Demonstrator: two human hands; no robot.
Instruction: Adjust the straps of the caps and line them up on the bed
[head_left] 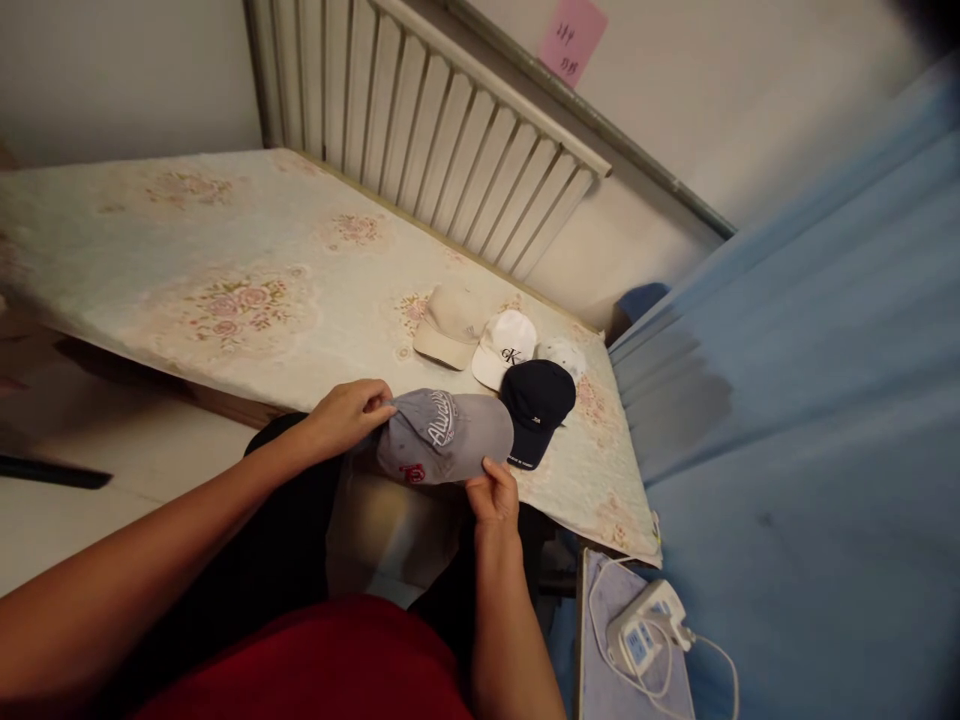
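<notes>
Between my two hands is a grey baseball cap (472, 430) with white raised lettering and a red patch, held above my lap at the bed's edge. My left hand (349, 415) pinches the crown side. On the brim's lower edge, my right hand (495, 492) grips with the thumb on top. Just beyond lies a black baseball cap (538, 395), partly behind the grey brim. A white cap (510, 340) with dark letters and a beige cap (454, 318) sit behind it on the bed. Another pale cap (562, 355) is partly hidden by the black one.
The caps rest on a bed (300, 290) with a floral cover. A radiator (435, 120) runs along the wall behind. Blue curtains (810, 400) hang at the right. A small table (600, 680) at lower right bears a white power strip (645, 630) with cables.
</notes>
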